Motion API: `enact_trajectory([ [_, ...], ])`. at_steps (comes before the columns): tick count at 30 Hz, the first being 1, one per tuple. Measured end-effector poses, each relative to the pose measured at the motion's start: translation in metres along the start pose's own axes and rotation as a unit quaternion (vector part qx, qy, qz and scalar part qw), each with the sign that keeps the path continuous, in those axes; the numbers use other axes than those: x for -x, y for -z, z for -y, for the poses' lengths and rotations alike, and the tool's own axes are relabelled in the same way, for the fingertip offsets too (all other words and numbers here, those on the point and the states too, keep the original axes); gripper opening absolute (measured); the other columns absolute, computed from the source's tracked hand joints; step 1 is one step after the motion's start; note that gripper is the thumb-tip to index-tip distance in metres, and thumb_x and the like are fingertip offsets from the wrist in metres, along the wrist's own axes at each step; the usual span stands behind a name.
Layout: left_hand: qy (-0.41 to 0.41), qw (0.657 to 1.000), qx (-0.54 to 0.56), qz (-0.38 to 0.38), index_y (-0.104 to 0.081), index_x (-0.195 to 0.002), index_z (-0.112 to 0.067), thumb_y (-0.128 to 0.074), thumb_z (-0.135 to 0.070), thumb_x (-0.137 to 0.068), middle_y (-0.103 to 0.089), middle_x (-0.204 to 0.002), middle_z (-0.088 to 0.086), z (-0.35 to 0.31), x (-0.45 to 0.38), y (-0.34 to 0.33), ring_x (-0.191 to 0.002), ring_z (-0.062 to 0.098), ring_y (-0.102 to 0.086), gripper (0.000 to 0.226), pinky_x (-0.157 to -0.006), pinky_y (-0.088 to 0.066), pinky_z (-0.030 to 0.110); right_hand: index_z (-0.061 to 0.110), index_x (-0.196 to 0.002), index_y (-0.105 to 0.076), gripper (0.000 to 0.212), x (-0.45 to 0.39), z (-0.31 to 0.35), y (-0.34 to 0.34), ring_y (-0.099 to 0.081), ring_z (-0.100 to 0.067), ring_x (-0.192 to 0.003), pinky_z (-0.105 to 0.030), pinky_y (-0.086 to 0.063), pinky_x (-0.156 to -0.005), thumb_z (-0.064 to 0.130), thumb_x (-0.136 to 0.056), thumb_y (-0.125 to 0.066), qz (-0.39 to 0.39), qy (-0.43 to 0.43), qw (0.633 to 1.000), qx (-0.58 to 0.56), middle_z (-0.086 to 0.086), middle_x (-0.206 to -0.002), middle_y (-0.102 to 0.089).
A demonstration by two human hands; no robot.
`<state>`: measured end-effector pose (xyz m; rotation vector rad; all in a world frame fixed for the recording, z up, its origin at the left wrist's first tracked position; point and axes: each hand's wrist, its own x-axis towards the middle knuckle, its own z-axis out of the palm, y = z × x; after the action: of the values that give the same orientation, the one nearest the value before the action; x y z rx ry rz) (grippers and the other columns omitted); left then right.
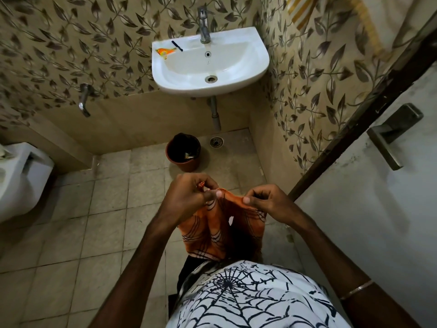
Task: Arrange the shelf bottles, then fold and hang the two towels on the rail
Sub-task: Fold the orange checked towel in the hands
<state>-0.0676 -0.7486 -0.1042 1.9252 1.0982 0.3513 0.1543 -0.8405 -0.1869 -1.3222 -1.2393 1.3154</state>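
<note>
An orange towel (217,230) with dark curved stripes hangs in front of my body, doubled over itself. My left hand (189,192) pinches its upper edge on the left. My right hand (267,201) pinches the same edge a little to the right, thumb on top. A second, yellow-and-white striped towel (301,10) hangs at the top right against the wall. The rail and the shelf bottles are out of view.
A white washbasin (236,74) with a tap (204,24) is ahead on the leaf-patterned wall, an orange wrapper (165,52) on its rim. A brown bin (183,152) stands on the tiled floor below. A toilet (19,176) is at left, a door with handle (390,136) at right.
</note>
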Motion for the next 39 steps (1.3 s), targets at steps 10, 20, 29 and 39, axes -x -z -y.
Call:
enact_trajectory([
  [10, -0.079, 0.996, -0.024, 0.040, -0.076, -0.101, -0.023, -0.081, -0.026, -0.076, -0.075, -0.092, -0.011, -0.011, 0.001, -0.022, -0.082, -0.002, -0.069, 0.025, -0.074, -0.060, 0.032, 0.016, -0.083, -0.075, 0.016, -0.009, 0.027, -0.009, -0.056, -0.012, -0.063, -0.025, -0.041, -0.058, 0.031, -0.090, -0.072, 0.016, 0.043, 0.999, 0.020, -0.001, -0.069, -0.064],
  [20, -0.058, 0.996, 0.040, -0.048, -0.077, -0.084, -0.014, -0.078, -0.012, -0.078, -0.074, -0.080, -0.009, -0.004, 0.004, 0.002, -0.075, 0.003, -0.071, 0.006, -0.067, -0.056, 0.020, 0.009, -0.086, -0.074, 0.027, 0.002, -0.001, 0.008, -0.068, -0.022, -0.075, -0.039, -0.052, -0.070, 0.036, -0.088, -0.070, -0.010, -0.024, 0.999, 0.023, -0.014, -0.083, -0.073],
  [29, -0.037, 0.998, -0.043, 0.016, -0.058, -0.133, -0.026, -0.079, -0.021, -0.079, -0.070, -0.119, -0.002, -0.003, 0.007, -0.017, -0.100, 0.005, -0.069, 0.059, -0.085, -0.059, 0.037, 0.007, -0.083, -0.073, 0.021, -0.005, 0.027, -0.005, -0.063, -0.006, -0.065, -0.021, -0.047, -0.062, 0.026, -0.091, -0.068, -0.002, 0.020, 1.000, 0.011, 0.003, -0.071, -0.070],
  [39, -0.113, 0.994, -0.007, -0.003, -0.077, -0.090, -0.016, -0.076, -0.014, -0.082, -0.075, -0.081, -0.009, -0.010, 0.007, -0.015, -0.072, 0.002, -0.071, 0.008, -0.065, -0.060, 0.034, 0.020, -0.080, -0.073, 0.012, -0.001, 0.025, -0.005, -0.055, -0.004, -0.060, -0.019, -0.041, -0.057, 0.023, -0.091, -0.069, 0.028, 0.004, 0.999, 0.027, 0.009, -0.065, -0.063],
])
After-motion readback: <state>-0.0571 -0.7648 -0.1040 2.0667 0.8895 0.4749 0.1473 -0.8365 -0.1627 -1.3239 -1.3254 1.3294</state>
